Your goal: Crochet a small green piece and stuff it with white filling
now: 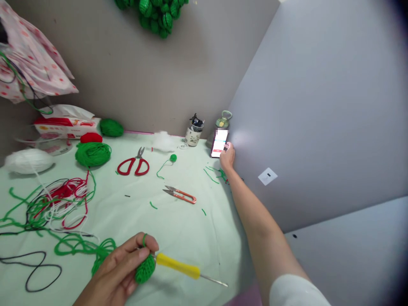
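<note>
My left hand [123, 267] is at the table's near edge, fingers pinched round a small green crocheted piece [145, 268] and a crochet hook with a yellow handle [178, 266], green yarn looped over one finger. My right arm stretches to the far right corner, where my right hand [227, 156] touches a lit phone [219, 143] that leans against the grey wall. Its fingers are curled at the phone's lower edge. Green yarn trails left from the crocheted piece into a tangle [81, 245].
On the pale green tablecloth [178, 221] lie red scissors [134, 165], orange thread snips [180, 194], a green yarn skein [93, 154], tangled red, white and black yarn [60, 199], a tissue pack [66, 124], white stuffing [28, 160], a small jar [194, 134] and a bottle [223, 120].
</note>
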`<state>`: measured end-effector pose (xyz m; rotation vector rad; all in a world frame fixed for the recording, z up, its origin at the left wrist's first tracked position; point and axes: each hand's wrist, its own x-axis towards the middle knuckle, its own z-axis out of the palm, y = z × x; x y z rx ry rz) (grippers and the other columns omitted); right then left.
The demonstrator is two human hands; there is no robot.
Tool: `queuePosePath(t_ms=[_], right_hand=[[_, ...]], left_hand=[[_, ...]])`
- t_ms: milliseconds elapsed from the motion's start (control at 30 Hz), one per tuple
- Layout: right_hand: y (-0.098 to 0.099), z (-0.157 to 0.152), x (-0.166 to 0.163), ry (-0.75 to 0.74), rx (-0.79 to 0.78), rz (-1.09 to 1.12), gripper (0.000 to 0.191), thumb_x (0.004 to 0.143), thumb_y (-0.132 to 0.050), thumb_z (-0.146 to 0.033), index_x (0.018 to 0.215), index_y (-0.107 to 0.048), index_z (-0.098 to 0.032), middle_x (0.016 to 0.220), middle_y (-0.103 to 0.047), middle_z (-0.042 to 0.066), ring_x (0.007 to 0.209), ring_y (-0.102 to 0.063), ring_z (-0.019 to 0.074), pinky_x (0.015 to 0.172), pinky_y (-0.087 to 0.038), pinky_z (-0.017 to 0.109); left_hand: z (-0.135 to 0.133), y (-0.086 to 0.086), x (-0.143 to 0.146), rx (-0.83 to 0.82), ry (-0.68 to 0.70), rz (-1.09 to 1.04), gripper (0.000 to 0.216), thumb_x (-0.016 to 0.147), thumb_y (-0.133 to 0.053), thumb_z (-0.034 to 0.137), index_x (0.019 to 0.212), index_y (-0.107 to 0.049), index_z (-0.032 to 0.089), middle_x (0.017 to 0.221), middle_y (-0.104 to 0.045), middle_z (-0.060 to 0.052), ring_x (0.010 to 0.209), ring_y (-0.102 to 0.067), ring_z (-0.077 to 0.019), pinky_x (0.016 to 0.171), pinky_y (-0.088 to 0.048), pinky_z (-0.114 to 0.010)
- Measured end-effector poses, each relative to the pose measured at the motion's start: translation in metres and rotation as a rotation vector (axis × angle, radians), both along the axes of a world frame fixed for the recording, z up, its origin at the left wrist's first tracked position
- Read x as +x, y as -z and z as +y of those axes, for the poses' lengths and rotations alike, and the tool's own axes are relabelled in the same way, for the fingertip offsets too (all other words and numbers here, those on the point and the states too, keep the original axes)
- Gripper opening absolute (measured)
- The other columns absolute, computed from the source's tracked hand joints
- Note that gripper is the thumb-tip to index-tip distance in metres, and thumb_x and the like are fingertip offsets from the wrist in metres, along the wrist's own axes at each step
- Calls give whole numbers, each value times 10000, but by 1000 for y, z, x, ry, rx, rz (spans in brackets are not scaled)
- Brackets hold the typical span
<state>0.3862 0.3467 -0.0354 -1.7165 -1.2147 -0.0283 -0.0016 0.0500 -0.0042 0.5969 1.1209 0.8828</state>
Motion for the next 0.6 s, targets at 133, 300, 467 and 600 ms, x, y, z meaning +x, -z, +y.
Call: queuePosePath(t_ms=[133, 300, 467, 600], right_hand=[[-17, -25, -18, -137, -37, 38, 380, 1001, -668, -374, 1326, -625, -182, 1340, -662, 108, 1141, -690, 255, 960, -608, 480], [-42, -105, -80, -560, -177, 42, 221, 1003, -598, -316, 1106, -727, -169, 872, -748, 32, 739, -711, 175, 776, -614, 375], [-68, -248, -160, -1078, -255, 14, 381, 921, -748, -333, 1298, -699, -299, 1024, -754, 32, 877, -715, 191, 877, -591, 387], [-69, -337, -204, -1218, -117, 96, 514, 958, -727, -344, 1451, -594, -407, 1091, -729, 48, 994, -680, 234, 889, -585, 419]], left_hand=[[-4, -2, -2, -16, 26, -75, 311, 670, -895, 501, 749, -766, 229, 631, -473, 16, 593, -362, -119, 478, -285, -192], [-11, -8, -9, -11, 40, -165, 228, 745, -854, 429, 767, -754, 225, 577, -487, 44, 514, -298, -89, 526, -364, -212], [-26, -24, -18, 112, 10, -146, 217, 821, -807, 430, 836, -766, 217, 717, -518, 18, 634, -395, -125, 514, -340, -199], [-41, -32, -17, 184, 22, -193, 161, 833, -797, 363, 887, -764, 215, 925, -595, -13, 777, -468, -150, 580, -387, -204]])
